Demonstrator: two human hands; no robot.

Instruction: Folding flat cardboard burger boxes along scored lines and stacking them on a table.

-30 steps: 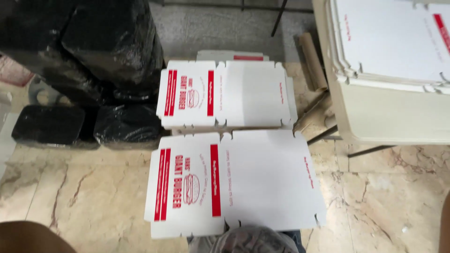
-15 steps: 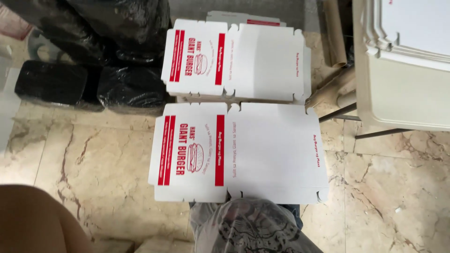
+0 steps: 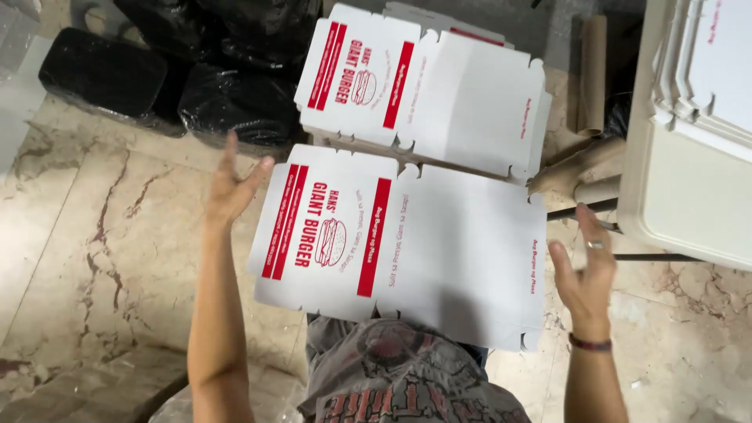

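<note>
In the middle of the frame a flat, unfolded white cardboard box point(image 3: 407, 251) with red stripes and a burger drawing lies on top of a stack, its lower edge over the person's lap. The left hand point(image 3: 233, 186) is raised at the box's left edge, fingers spread and open, holding nothing; whether it touches the cardboard cannot be told. The right hand point(image 3: 586, 270), with a ring and a wristband, is open too, palm turned inward just beside the box's right edge and apart from it. A second stack of flat boxes point(image 3: 423, 82) lies above the first, toward the top centre. Black plastic bags point(image 3: 196, 70) sit at the upper left on the marble floor point(image 3: 86, 258). A pale table point(image 3: 681, 196) with more flat cardboard fills the upper right, and cardboard tubes point(image 3: 583, 168) lie beside it.
</note>
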